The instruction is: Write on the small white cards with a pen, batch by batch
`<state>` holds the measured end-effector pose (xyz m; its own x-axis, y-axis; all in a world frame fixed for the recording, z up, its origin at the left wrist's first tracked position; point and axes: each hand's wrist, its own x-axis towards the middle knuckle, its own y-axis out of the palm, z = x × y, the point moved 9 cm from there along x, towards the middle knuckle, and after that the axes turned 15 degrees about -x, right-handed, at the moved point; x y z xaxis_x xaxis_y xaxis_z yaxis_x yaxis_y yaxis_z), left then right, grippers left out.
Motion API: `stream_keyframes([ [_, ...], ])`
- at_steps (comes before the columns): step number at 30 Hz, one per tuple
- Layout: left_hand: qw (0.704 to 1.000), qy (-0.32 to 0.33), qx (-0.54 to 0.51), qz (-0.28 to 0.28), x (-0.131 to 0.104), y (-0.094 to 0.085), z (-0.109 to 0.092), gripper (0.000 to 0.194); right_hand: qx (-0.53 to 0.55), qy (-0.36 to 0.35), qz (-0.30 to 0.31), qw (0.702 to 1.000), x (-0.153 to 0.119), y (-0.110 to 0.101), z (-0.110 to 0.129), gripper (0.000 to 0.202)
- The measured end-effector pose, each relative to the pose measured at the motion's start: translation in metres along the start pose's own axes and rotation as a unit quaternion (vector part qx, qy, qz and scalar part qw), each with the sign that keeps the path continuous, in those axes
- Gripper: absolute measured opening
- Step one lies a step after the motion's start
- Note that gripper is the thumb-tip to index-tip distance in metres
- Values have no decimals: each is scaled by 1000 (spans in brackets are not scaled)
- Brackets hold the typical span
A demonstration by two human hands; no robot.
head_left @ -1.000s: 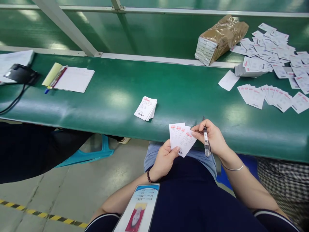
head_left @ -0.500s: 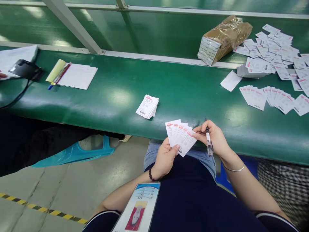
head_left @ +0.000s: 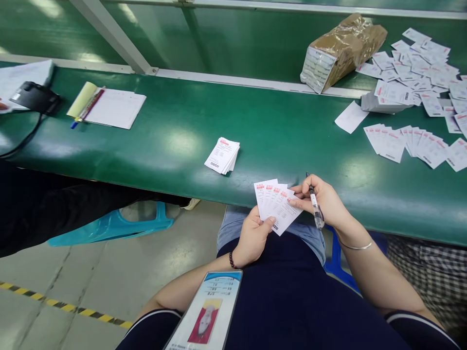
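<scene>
A small fan of white printed cards (head_left: pixel 279 209) with red headings is spread above my lap, over the table's near edge. My left hand (head_left: pixel 255 233) is closed on their lower end, thumb on top. At the fan's upper right, my right hand (head_left: pixel 323 197) pinches the corner of the outermost card. A black-and-clear pen (head_left: pixel 315 206) is tucked in the fingers of that same hand, pointing down. On the green table ahead lies a neat stack of similar cards (head_left: pixel 222 155).
Many loose cards (head_left: pixel 419 63) and a thick card stack (head_left: pixel 386 103) cover the right side, by a brown wrapped package (head_left: pixel 343 51). At left are a notepad (head_left: pixel 116 108) with pens and a black corded device (head_left: pixel 34 97). A person in dark clothing (head_left: pixel 54 209) sits at left.
Both hands and the fanned cards have shifted slightly right in view. The pen tilts a little more. My grip on the cards is the same.
</scene>
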<state>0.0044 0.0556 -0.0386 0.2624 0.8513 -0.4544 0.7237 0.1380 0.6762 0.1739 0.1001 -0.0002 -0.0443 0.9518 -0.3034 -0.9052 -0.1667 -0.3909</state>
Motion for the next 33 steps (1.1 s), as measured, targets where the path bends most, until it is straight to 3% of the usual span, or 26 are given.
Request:
stream_keyframes([
  [11, 1000, -20, -19, 6, -3, 1, 3, 45, 19, 1, 22, 1000, 7, 2, 6, 50],
  [17, 999, -33, -14, 4, -2, -1, 12, 47, 28, -35, 119, 992, 15, 18, 8, 47],
  [27, 981, -173, 69, 57, -8, -2, 25, 51, -9, -37, 207, 978, 26, 24, 10, 42],
  [30, 976, -191, 91, 45, -3, -8, 29, 53, -74, -50, 193, 977, 32, 23, 14, 38],
  [33, 979, -190, 71, 20, 3, -14, 32, 51, -106, -66, 90, 988, 39, 8, 22, 36],
])
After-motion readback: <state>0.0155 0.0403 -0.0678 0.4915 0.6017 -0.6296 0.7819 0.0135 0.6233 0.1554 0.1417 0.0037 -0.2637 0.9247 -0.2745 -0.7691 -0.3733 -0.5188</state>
